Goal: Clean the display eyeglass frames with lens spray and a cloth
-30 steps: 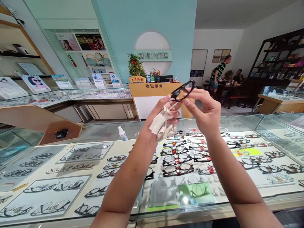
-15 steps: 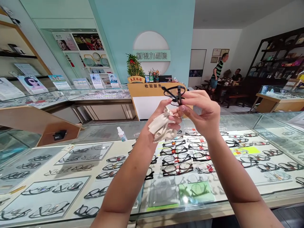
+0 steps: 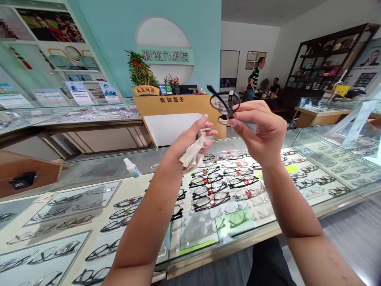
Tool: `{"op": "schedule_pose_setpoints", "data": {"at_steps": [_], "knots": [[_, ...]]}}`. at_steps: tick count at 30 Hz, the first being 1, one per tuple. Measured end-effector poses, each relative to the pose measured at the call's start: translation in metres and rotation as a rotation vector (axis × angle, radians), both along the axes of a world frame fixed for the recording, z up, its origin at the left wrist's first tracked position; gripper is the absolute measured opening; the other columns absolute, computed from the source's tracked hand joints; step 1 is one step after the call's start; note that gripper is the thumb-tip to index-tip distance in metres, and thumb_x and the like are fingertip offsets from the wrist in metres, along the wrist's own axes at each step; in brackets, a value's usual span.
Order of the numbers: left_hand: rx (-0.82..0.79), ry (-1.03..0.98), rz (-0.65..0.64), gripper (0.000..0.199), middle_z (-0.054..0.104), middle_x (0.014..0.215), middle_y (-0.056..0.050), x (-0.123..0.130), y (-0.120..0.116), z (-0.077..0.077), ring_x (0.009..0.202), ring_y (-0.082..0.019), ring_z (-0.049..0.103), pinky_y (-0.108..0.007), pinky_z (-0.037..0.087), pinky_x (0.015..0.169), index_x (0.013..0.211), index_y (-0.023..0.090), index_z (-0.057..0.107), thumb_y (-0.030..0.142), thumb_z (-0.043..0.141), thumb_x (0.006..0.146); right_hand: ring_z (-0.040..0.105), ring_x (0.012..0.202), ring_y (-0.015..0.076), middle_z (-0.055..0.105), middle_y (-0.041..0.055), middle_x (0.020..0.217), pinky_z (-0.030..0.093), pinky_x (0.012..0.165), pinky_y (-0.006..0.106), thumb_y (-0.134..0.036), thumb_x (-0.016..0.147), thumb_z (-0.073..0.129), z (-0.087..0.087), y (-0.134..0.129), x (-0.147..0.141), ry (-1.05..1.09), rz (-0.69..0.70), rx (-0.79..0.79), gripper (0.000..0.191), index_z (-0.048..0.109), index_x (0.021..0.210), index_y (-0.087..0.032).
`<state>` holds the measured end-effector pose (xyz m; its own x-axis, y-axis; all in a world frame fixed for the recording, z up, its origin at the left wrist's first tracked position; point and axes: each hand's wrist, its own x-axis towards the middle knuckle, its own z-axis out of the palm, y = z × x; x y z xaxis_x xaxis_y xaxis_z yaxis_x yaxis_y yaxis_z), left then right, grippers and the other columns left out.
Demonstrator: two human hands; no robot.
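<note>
Black-framed eyeglasses (image 3: pixel 225 104) are up in the air, pinched between the thumb and fingers of my right hand (image 3: pixel 262 127). Their temples look crossed or partly folded, and one lens faces up and away. To the left, my left hand (image 3: pixel 198 137) holds a cream cleaning cloth (image 3: pixel 192 157) with a zigzag edge against its palm. The thumb and fingers of that hand point toward the glasses but stay apart from them. Both hands hover over the glass display counter (image 3: pixel 175 264). On the counter behind my left forearm stands a small white spray bottle (image 3: pixel 132 168).
Several rows of eyeglasses (image 3: pixel 211 188) lie inside the counter under its glass top. A wooden stand (image 3: pixel 26 171) is at the left. Beyond are a cashier desk (image 3: pixel 143 107) with a plant (image 3: pixel 141 73), and two people, one standing (image 3: pixel 253 81) and one seated, near a dark shelf (image 3: pixel 330 59).
My left hand has come away from the glasses with the cloth, leaving them in my right hand alone. The view has turned to the right.
</note>
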<state>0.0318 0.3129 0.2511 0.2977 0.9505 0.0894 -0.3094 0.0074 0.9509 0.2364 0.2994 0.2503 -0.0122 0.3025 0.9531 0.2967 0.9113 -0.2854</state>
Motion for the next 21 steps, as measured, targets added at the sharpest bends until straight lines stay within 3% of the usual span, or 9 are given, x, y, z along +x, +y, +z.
{"op": "schedule_pose_setpoints", "data": {"at_steps": [3, 5, 9, 13, 16, 21], "knots": [[0.132, 0.090, 0.204, 0.061, 0.072, 0.108, -0.009, -0.004, 0.005, -0.002, 0.055, -0.007, 0.057, -0.023, 0.036, 0.041, 0.105, 0.023, 0.068, 0.068, 0.092, 0.073, 0.074, 0.107, 0.0294, 0.083, 0.0011, 0.104, 0.057, 0.106, 0.054, -0.046, 0.088, 0.089, -0.006, -0.006, 0.039, -0.078, -0.062, -0.044, 0.010, 0.087, 0.094, -0.038], [0.209, 0.129, 0.258, 0.062, 0.073, 0.110, -0.011, -0.007, 0.005, -0.002, 0.056, -0.009, 0.058, -0.024, 0.035, 0.041, 0.106, 0.023, 0.068, 0.072, 0.089, 0.075, 0.073, 0.103, 0.0290, 0.084, 0.0032, 0.103, 0.057, 0.101, 0.051, -0.047, 0.086, 0.090, -0.016, -0.003, 0.069, -0.182, -0.132, -0.085, 0.014, 0.088, 0.095, -0.036], [0.277, 0.145, 0.247, 0.062, 0.074, 0.113, -0.015, -0.011, 0.004, -0.001, 0.058, -0.012, 0.058, -0.027, 0.032, 0.043, 0.105, 0.023, 0.069, 0.077, 0.083, 0.079, 0.072, 0.100, 0.0284, 0.084, 0.0062, 0.105, 0.055, 0.096, 0.050, -0.044, 0.094, 0.082, -0.051, 0.021, 0.132, -0.428, -0.310, -0.192, 0.015, 0.087, 0.097, -0.030], [0.260, 0.121, 0.242, 0.062, 0.072, 0.115, -0.014, -0.012, 0.009, -0.003, 0.059, -0.012, 0.057, -0.028, 0.033, 0.046, 0.104, 0.025, 0.070, 0.077, 0.086, 0.076, 0.067, 0.116, 0.0346, 0.083, 0.0129, 0.123, 0.052, 0.103, 0.053, -0.042, 0.103, 0.067, -0.093, 0.058, 0.179, -0.781, -0.450, -0.393, 0.030, 0.086, 0.111, -0.021], [0.262, 0.131, 0.237, 0.067, 0.072, 0.114, -0.014, -0.013, 0.013, -0.004, 0.063, -0.013, 0.060, -0.029, 0.034, 0.047, 0.109, 0.024, 0.069, 0.082, 0.082, 0.077, 0.066, 0.117, 0.0349, 0.081, 0.0148, 0.130, 0.050, 0.103, 0.051, -0.037, 0.106, 0.058, -0.122, 0.083, 0.202, -1.004, -0.518, -0.542, 0.036, 0.086, 0.116, -0.017], [0.224, 0.137, 0.266, 0.075, 0.072, 0.111, -0.013, -0.012, 0.009, 0.001, 0.058, -0.008, 0.052, -0.028, 0.031, 0.046, 0.107, 0.022, 0.066, 0.085, 0.086, 0.070, 0.065, 0.109, 0.0346, 0.083, 0.0147, 0.127, 0.050, 0.095, 0.049, -0.032, 0.105, 0.054, -0.158, 0.103, 0.222, -1.098, -0.525, -0.617, 0.037, 0.088, 0.107, -0.016]]}}
